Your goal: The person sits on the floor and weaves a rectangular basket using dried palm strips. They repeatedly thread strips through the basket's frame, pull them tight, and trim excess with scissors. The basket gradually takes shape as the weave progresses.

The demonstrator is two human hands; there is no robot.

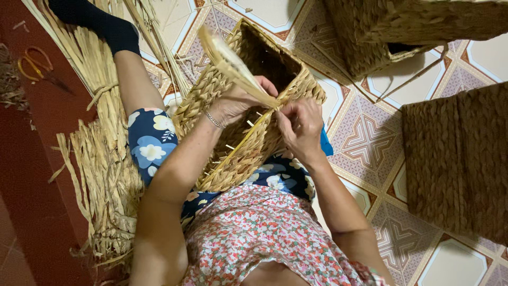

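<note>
A rectangular woven straw basket [222,90] rests on my lap, its open mouth facing away. My left hand [235,103] lies on the basket's side and grips a flat, pale straw strand [233,66] that runs up and left from the basket. Just right of it, my right hand [300,127] pinches the same strand where it meets the weave at the basket's near edge. Both hands nearly touch. A thin bracelet sits on my left wrist.
A heap of dried straw strips [103,175] lies on the floor at my left leg. Scissors with orange handles [34,66] lie at the far left. Two woven baskets [391,32] stand at upper right and another woven basket [460,159] at right on patterned tiles.
</note>
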